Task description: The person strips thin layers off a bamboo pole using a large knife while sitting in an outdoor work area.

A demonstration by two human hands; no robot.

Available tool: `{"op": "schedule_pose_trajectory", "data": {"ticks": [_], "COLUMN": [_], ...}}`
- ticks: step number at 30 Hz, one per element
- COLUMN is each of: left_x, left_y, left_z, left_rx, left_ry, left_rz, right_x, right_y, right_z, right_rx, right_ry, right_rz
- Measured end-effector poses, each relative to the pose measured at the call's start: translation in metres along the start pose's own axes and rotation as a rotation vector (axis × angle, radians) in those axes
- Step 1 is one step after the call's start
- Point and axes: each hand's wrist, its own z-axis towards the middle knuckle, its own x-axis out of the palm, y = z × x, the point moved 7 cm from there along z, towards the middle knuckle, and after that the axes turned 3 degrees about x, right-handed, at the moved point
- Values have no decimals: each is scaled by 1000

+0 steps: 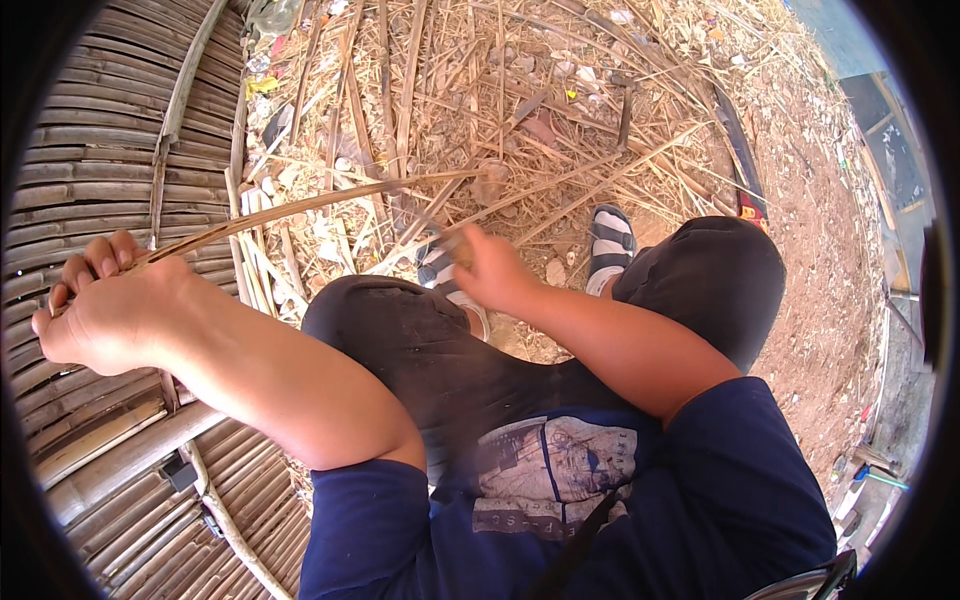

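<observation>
At the far left, my left hand (120,305) is closed around one end of a long, thin bamboo strip (330,198). The strip runs to the right above the littered ground, its other end over a pale brown lump (490,182). In front of my knees, my right hand (492,270) is wrapped round the brownish handle (459,246) of a tool that looks like a knife. Its blade (428,222) is blurred and points up and left, below the strip; whether it touches the strip I cannot tell.
Bamboo slat walling (120,130) stands along the left. Split bamboo pieces (408,90) and shavings cover the ground ahead. A hammer-like tool (625,110) lies at the back, and a long dark object with a red and yellow end (740,150) beyond my right knee. My sandalled feet (610,240) are close by.
</observation>
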Motion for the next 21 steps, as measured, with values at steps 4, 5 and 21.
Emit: {"op": "schedule_pose_trajectory", "data": {"ticks": [4,5,21], "left_x": [0,-2,1], "left_y": [2,7,5], "left_z": [0,6,0], "left_rx": [-22,-31,-26], "left_ry": [-36,-45,-2], "left_rz": [24,24,17], "right_x": [-4,-5,-12], "right_y": [-35,-30,-27], "right_z": [7,7,10], "right_rx": [205,220,220], "right_ry": [-30,-23,-12], "right_rz": [-56,-30,-3]}}
